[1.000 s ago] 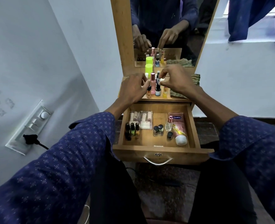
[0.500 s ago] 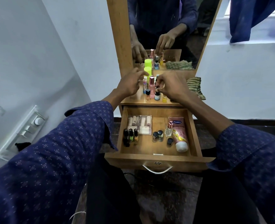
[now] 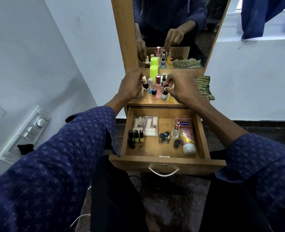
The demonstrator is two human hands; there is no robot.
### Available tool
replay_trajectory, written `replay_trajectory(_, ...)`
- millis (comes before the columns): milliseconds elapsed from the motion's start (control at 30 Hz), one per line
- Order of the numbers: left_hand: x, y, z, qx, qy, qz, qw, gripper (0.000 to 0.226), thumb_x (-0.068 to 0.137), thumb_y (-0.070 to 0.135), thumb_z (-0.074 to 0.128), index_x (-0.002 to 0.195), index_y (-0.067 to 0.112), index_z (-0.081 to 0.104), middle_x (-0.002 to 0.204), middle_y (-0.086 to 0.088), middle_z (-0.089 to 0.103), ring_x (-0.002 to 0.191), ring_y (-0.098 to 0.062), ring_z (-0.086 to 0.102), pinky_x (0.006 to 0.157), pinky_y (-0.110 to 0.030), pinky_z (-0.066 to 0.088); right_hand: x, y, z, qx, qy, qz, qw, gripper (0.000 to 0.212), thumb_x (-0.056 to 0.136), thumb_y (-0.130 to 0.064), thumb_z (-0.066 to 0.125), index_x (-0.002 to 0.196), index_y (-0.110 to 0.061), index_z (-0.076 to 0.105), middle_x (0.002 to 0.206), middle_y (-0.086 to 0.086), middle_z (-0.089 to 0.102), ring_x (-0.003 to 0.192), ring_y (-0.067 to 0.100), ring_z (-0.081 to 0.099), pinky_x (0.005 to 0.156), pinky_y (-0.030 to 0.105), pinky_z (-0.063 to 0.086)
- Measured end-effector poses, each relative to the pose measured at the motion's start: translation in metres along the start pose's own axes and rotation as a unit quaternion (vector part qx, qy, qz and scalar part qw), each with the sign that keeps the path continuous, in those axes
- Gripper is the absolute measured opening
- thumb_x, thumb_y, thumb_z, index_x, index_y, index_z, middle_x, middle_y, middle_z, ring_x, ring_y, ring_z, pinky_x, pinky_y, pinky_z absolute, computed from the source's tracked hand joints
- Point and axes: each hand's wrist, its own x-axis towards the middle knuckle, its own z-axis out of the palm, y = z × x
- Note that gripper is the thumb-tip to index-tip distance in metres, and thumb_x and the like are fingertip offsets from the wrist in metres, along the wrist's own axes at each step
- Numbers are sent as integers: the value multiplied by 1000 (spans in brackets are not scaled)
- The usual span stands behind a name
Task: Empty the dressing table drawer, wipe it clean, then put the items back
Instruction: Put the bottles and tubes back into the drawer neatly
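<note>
The wooden drawer point(image 3: 203, 139) is pulled open below the dressing table top point(image 3: 148, 102). Inside lie a clear box of small tubes point(image 3: 146, 125), three nail polish bottles point(image 3: 135, 136), two small dark-capped jars point(image 3: 164, 137), a glass perfume bottle point(image 3: 176, 131) and a pink Vaseline tube point(image 3: 187, 138). On the top stand several bottles, among them a neon green can point(image 3: 153, 71) and a pink spray bottle point(image 3: 158, 87). My left hand point(image 3: 130, 87) pinches a small dark bottle with a white cap point(image 3: 27, 82). My right hand point(image 3: 180, 86) pinches the black cap of a small dropper bottle point(image 3: 164, 94).
A striped green cloth point(image 3: 204, 86) lies on the right of the table top. The mirror point(image 3: 171, 30) behind reflects my hands and the bottles. A switch panel with a black plug point(image 3: 26, 133) is on the left wall. The drawer's metal handle point(image 3: 163, 171) faces me.
The view has come closer. My left hand has closed on the white-capped bottle at the left of the group, and my right hand has settled on the dropper bottle's cap.
</note>
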Motion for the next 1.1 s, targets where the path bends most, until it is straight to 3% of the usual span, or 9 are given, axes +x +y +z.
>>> replay_trajectory(167, -20, -5, -8, -31, 39, -66, 997, 2, 101, 21, 64, 103, 21, 63, 107, 2, 72, 93, -20, 66, 79, -44, 58, -12, -4, -10, 18, 32, 6, 999, 16, 88, -23, 83, 103, -20, 78, 90, -5, 74, 84, 12, 67, 68, 32, 54)
replay_trajectory(300, -44, -1, -21, -93, 82, -104, 987, 13, 100, 34, 68, 101, 21, 67, 98, 12, 72, 89, -11, 67, 79, -39, 57, -23, -11, -14, 42, 39, -17, 998, 14, 88, -24, 82, 101, -21, 78, 90, -7, 75, 84, 12, 68, 73, 36, 58)
replay_trajectory(467, -76, 5, -35, -164, 92, -142, 972, 16, 97, 40, 70, 96, 25, 67, 91, 12, 73, 80, -9, 70, 76, -38, 60, -40, -23, -15, 94, 36, -20, 995, 16, 88, -26, 82, 103, -21, 78, 90, -9, 75, 84, 7, 67, 74, 32, 57)
replay_trajectory(567, -100, 9, -37, -195, 60, -148, 968, 21, 94, 40, 72, 93, 19, 70, 89, 5, 75, 86, -10, 70, 77, -34, 55, -57, -31, -10, 117, 34, -23, 992, 17, 87, -26, 83, 103, -24, 77, 90, -11, 74, 84, 5, 67, 76, 30, 57)
replay_trajectory(700, -136, 16, -27, -231, 4, -160, 960, 25, 89, 40, 79, 85, 18, 70, 80, 1, 76, 74, -20, 72, 74, -40, 58, -86, -45, 5, 154, 26, -9, 988, 16, 86, -23, 84, 101, -21, 77, 90, -8, 74, 83, 5, 66, 74, 25, 53)
replay_trajectory(867, -172, 20, -16, -210, -42, -135, 968, 19, 90, 32, 83, 90, 16, 73, 81, 4, 75, 74, -16, 71, 68, -25, 56, -130, -59, 35, 190, 22, 33, 981, 13, 85, -27, 83, 95, -25, 75, 86, -14, 71, 79, 1, 65, 71, 34, 60)
replay_trajectory(1100, -190, 14, -9, -178, -117, -119, 970, 9, 86, 24, 83, 92, 20, 79, 84, 8, 76, 79, -14, 72, 73, -32, 58, -165, -72, 61, 249, 53, 99, 962, 9, 84, -20, 81, 91, -21, 75, 86, -10, 70, 77, 2, 64, 68, 27, 57)
